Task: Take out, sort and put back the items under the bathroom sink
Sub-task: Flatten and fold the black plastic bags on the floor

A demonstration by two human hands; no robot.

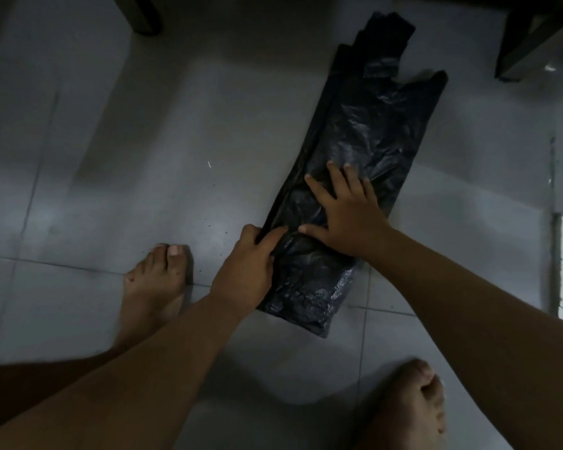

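A long black plastic bag lay flat on the grey tiled floor, stretched from about five o'clock of centre up toward one o'clock, its folded handles pointing at the far end; the right hand pressed down on the bag's middle, fingers straight and spread, grasping nothing; the left hand sat at the bag's nine o'clock edge, its fingers curled over that edge and gripping the plastic, thumb lying on top; a bare left foot stood on the tiles just at nine o'clock of that hand, and a bare right foot showed down at five o'clock; a dark furniture leg stood at eleven o'clock, and another dark piece of furniture filled the one o'clock corner.
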